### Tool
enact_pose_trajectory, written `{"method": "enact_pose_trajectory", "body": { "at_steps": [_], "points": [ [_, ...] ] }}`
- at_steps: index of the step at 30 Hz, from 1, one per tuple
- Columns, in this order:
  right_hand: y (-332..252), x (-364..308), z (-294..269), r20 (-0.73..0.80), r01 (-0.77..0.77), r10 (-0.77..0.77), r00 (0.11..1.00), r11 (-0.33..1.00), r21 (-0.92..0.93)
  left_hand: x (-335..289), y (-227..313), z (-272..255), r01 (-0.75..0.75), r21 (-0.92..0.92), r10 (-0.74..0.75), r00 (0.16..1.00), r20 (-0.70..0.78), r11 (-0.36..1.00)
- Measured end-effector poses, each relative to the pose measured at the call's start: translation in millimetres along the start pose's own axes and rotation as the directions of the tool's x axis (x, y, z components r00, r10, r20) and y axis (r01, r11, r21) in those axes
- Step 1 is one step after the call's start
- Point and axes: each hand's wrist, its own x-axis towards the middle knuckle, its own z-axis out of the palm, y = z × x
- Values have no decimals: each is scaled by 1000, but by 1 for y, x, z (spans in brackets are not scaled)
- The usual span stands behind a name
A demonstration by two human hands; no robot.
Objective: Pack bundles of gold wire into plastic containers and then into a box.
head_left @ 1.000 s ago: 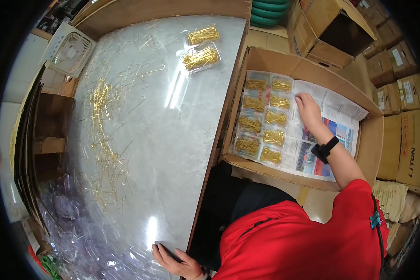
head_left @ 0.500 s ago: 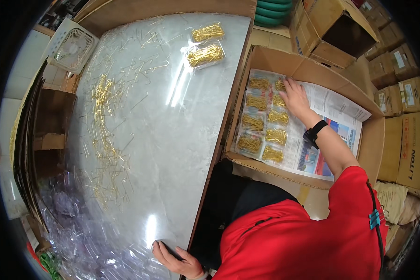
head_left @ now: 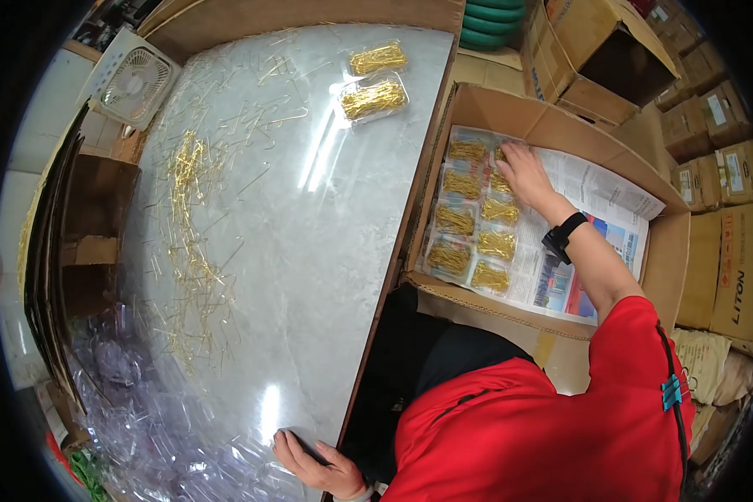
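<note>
My right hand (head_left: 527, 176) reaches into an open cardboard box (head_left: 644, 293), its fingers curled over the far end of the right row of packs. The pack beneath the fingertips is mostly hidden. Clear plastic packs of gold wire hooks (head_left: 454, 221) lie there in two rows on newspaper (head_left: 581, 180). At the table's near edge, my left hand (head_left: 330, 473) is closed around a small dark flat object (head_left: 308, 448), its kind unclear. Two more filled packs, a larger-looking one (head_left: 374, 98) and one behind it (head_left: 378, 58), rest at the table's far right.
Loose gold hooks (head_left: 188, 192) are strewn along the left of the grey table (head_left: 309, 251). Empty clear plastic packs (head_left: 167, 435) heap up at the near left. A white fan (head_left: 138, 79) stands at the far left; stacked cartons (head_left: 719, 180) line the right side.
My right hand has shifted slightly left and its fingers curl more over the far pack. The left hand stays in place; the whole view has shifted a little.
</note>
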Motion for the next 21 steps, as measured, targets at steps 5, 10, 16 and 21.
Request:
{"method": "enact_pose_trajectory", "body": {
  "at_steps": [5,10,16,21],
  "points": [
    [14,5,1,-114,87,-63,991,972,220,0,2,0,1,3,-1,1000,-6,1000],
    [18,12,6,-124,54,-34,992,986,161,0,1,0,3,19,-3,1000,9,1000],
    [16,20,4,-98,47,-30,995,984,175,0,2,0,16,-15,-16,1000,-7,1000],
    [20,17,15,-247,82,-28,969,974,213,0,1,0,7,1,-7,1000,9,1000]
  ]
}}
